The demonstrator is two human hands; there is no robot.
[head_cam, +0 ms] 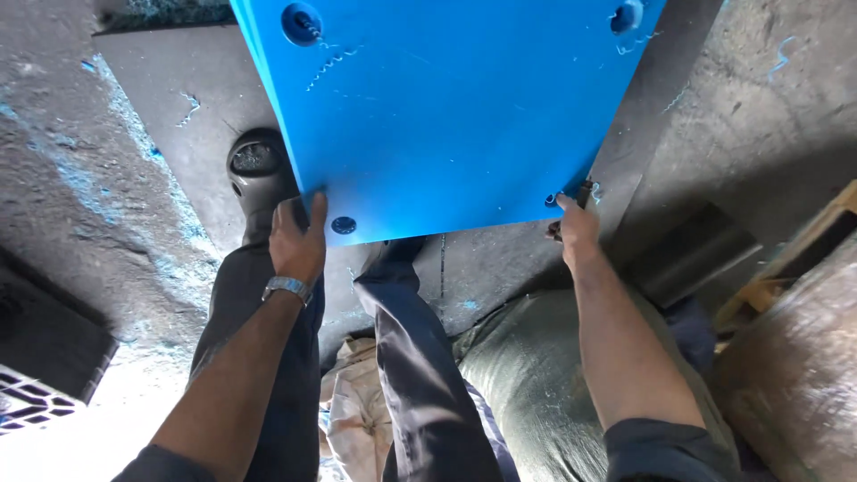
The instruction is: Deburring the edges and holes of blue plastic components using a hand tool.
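While both forearms reached forward over the person's dark grey trousers (420, 375), a large blue plastic panel (446, 116) was held flat in front of the body. Nearest to the viewer and below the panel lay a grey-green woven sack (527, 357) and a crumpled beige cloth (357, 419). At the panel's near left corner, the left hand (297, 239), with a metal wristwatch (287, 287) on its wrist, gripped the edge, its thumb lying on top just beside a round blue recessed fitting (344, 225). At the near right corner, the right hand (578, 230) clasped the edge, fingers curled under it. A dark shoe (257, 174) stood just left of the panel. Two more round fittings (301, 21) marked the panel's far corners.
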